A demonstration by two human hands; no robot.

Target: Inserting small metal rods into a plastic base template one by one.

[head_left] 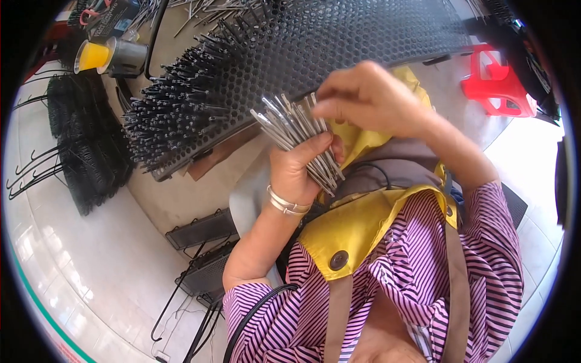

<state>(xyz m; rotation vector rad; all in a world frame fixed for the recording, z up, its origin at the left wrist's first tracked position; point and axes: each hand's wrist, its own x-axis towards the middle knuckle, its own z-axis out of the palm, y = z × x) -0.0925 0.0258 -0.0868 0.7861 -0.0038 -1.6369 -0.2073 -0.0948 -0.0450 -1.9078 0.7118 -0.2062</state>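
At the far left, dark, dense pieces [85, 133] with hooked rods are hanging against pale tiles. A yellow cup [94, 56] is lying on its side, its base meeting a grey metal cup [129, 57] just to its right.

Next, a thick crowd of dark rods [175, 103] is standing in the left end of a perforated black panel [357, 39], some of them leaning. That end is looking filled, while the greater part of the panel, running away to the right, is showing row upon row of bare holes; by that measure, far more is remaining than is done. Below, dark frames [203, 230] are sitting low by the floor, and above, loose metal rods [224, 9] are lying scattered past the panel's far edge.

Near the middle, the left hand [302, 158] is gripping a fat bundle of silver rods [287, 124], which is slanting up in front of the panel's near edge, so plenty of rods are waiting outside the holes. The right hand [366, 100] is hovering just right of the bundle's top, fingers bending toward it; it is blurring, and I cannot tell whether it is holding a rod.

Under both hands a yellow apron [339, 233] is covering the striped shirt, and a red stool [496, 85] is standing at the far right.
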